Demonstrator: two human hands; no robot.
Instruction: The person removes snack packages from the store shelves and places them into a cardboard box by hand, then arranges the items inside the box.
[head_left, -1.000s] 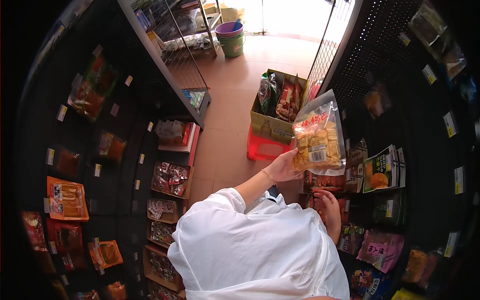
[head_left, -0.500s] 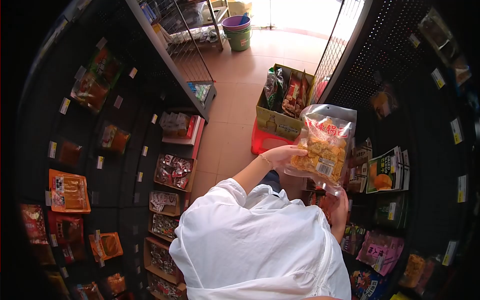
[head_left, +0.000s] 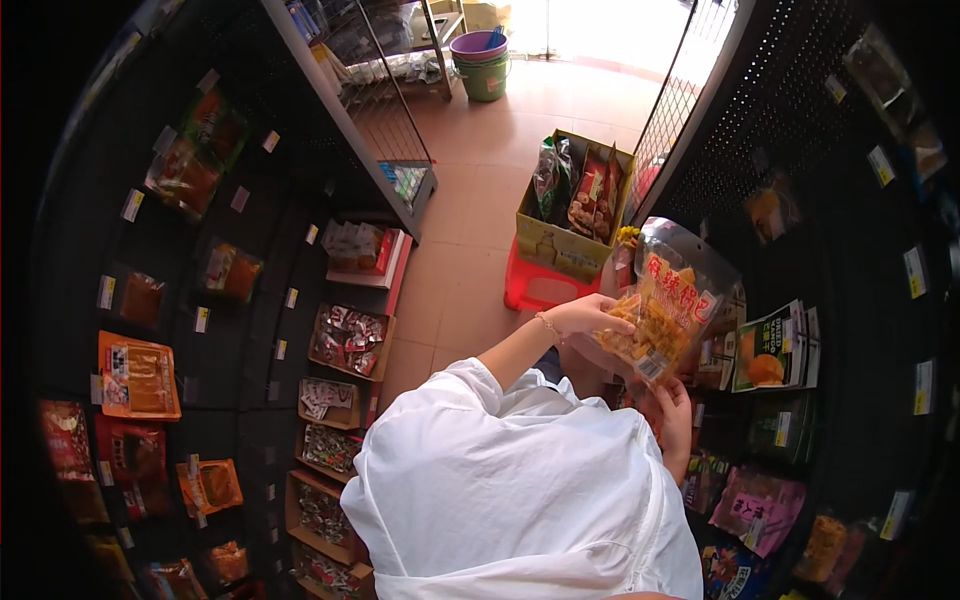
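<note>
A clear plastic snack bag (head_left: 665, 305) with red lettering and yellow-orange crisps inside is held out in front of me, tilted to the right. My left hand (head_left: 588, 318), with a thin bracelet at its wrist, grips the bag's left side, thumb lying across the front. At the bag's bottom edge, my right hand (head_left: 674, 408) has its fingers closed on the plastic. Just beyond the bag stands an open carton (head_left: 565, 245) of upright snack packets, on a red stool (head_left: 540, 285). Dried mango packets (head_left: 768, 355) hang to the right of the bag.
Dark shelving with hanging packets and price tags lines both sides. Small boxes of wrapped snacks (head_left: 350, 340) run along the left shelf base. Farther down the tiled aisle (head_left: 470, 200) stand stacked buckets (head_left: 482, 75) near a bright doorway. A pink packet (head_left: 757, 510) hangs low at right.
The snack bag has turned clockwise, its top leaning farther right, and its lettering now slants. Both hands keep hold of it, and my right hand's fingers show more clearly.
</note>
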